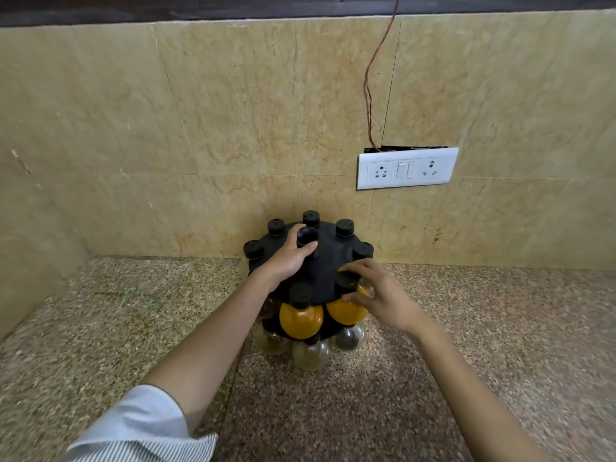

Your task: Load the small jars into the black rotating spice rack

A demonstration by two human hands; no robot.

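The black rotating spice rack (328,265) is set on the speckled counter (133,311), against the tiled wall, below and left of the white socket plate (407,168). The rack's central knob (307,236) is gripped by the left hand (289,258), fingers curled around it. At the rack's front right, a yellow-filled jar (346,310) is pinched by the right hand (378,296), fingers spread over its black cap. A second yellow jar (301,320) hangs just beside it.

Two hands (290,258), one rack (326,261)
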